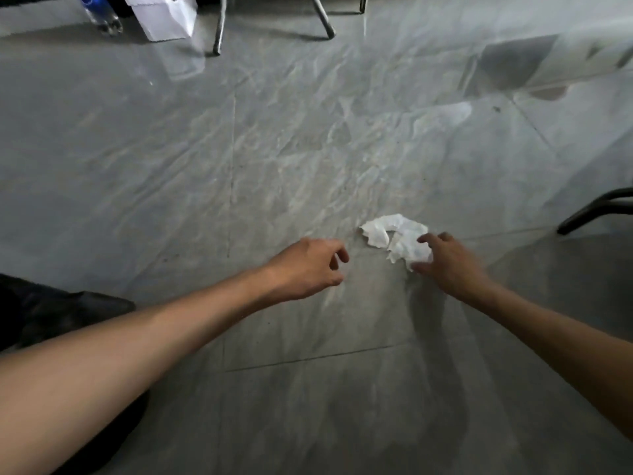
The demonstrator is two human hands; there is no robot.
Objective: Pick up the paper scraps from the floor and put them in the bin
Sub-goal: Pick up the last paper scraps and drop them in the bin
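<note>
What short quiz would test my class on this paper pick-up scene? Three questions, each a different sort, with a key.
1. True or false: the left hand holds the paper.
2. Where does the paper lie? A on the floor; B in a bin; C on a chair.
3. Fill the gap: the ___ hand touches the paper's edge.
Key: 1 false, the left hand holds nothing; 2 A; 3 right, the right hand.
</note>
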